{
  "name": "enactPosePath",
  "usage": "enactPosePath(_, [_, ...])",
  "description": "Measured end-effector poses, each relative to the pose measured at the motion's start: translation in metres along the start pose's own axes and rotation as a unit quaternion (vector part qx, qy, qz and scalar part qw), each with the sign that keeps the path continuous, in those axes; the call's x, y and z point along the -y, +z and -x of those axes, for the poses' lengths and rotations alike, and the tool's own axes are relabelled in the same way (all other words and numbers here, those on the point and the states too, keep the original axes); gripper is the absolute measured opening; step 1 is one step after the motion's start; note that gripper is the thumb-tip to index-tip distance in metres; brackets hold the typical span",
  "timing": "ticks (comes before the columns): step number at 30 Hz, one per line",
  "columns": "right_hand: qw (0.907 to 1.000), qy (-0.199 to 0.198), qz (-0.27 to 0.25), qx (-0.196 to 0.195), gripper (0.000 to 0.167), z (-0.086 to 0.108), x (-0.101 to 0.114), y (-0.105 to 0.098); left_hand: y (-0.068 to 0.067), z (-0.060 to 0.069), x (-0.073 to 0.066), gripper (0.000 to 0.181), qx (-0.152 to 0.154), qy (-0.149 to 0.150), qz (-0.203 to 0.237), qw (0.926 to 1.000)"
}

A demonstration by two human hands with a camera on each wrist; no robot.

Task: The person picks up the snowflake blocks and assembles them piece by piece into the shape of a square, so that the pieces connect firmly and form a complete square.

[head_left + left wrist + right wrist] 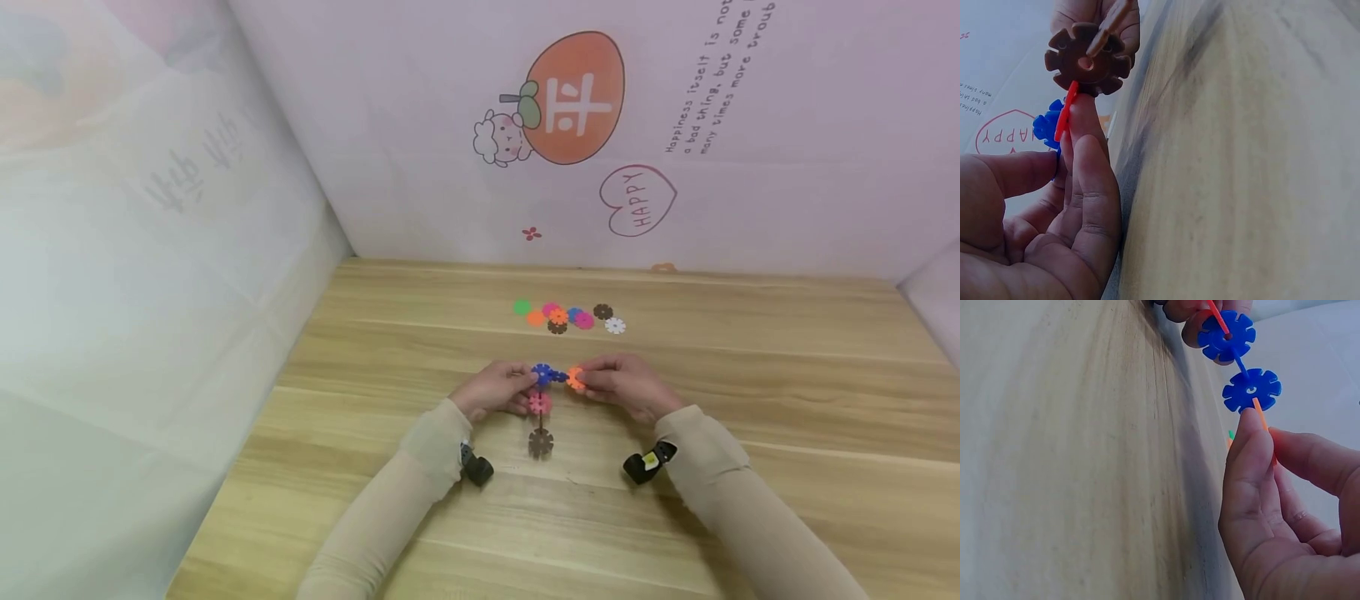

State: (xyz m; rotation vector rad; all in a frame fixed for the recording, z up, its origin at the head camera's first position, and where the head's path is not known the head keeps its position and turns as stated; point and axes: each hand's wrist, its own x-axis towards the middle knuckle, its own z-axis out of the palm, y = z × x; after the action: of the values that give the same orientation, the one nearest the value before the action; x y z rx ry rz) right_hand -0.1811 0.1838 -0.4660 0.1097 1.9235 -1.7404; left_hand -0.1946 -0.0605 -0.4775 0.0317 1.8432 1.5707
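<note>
In the head view, my left hand pinches a blue notched plastic disc, part of a joined chain of such discs. Below it hang a pink disc and, lowest, a brown disc. A second blue disc joins the first at its side. My right hand pinches an orange disc between thumb and fingers. In the right wrist view the orange disc stands edge-on against the second blue disc; how deep it sits in the notch I cannot tell.
Several loose notched discs lie farther back on the wooden table, among them a green disc, a white disc and a dark brown disc. Behind the table hangs a printed cloth wall.
</note>
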Motion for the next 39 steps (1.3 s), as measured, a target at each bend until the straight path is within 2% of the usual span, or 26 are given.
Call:
enactPosePath(16, [0.999,0.017,-0.041,-0.011,0.047,-0.006,-0.003,0.003,0.003,-0.001,-0.002,0.018,0.001,-0.001,-0.011,0.9999])
enactPosePath(21, [0.9991,0.015,-0.038,-0.01,0.047,-0.008,-0.003,0.004,0.002,0.002,-0.004,0.017,-0.001,-0.007,-0.008,0.9999])
enactPosePath(26, [0.9998,-0.005,-0.008,0.018,0.048,-0.007,-0.004,-0.002,-0.001,0.002,-0.005,0.016,0.006,-0.01,0.001,0.9999])
enactPosePath(28, [0.9993,-0.016,0.015,0.029,0.05,-0.007,-0.004,-0.007,-0.002,0.001,-0.004,0.017,0.009,-0.008,0.004,0.9999])
enactPosePath(30, [0.998,-0.023,0.055,0.019,0.05,-0.006,-0.003,-0.014,-0.003,0.0,-0.002,0.017,0.01,-0.006,0.006,0.9999])
enactPosePath(32, [0.9908,-0.037,0.129,-0.016,0.049,-0.007,-0.001,-0.02,-0.004,-0.001,-0.001,0.017,0.012,-0.005,0.008,0.9999])
enactPosePath(33, [0.9841,-0.046,0.167,-0.04,0.049,-0.007,0.0,-0.024,-0.004,-0.001,-0.001,0.017,0.013,-0.005,0.008,0.9999])
enactPosePath(34, [0.9742,-0.055,0.207,-0.07,0.047,-0.009,0.002,-0.027,-0.004,0.0,-0.001,0.017,0.014,-0.006,0.008,0.9999])
enactPosePath(36, [0.9478,-0.075,0.283,-0.128,0.046,-0.012,0.006,-0.034,-0.004,0.001,-0.001,0.017,0.014,-0.007,0.009,0.9998])
enactPosePath(37, [0.9335,-0.088,0.312,-0.153,0.047,-0.015,0.008,-0.036,-0.004,0.001,-0.001,0.017,0.013,-0.007,0.009,0.9998])
enactPosePath(39, [0.9118,-0.109,0.349,-0.188,0.048,-0.021,0.011,-0.041,-0.003,0.002,-0.001,0.017,0.011,-0.009,0.009,0.9999])
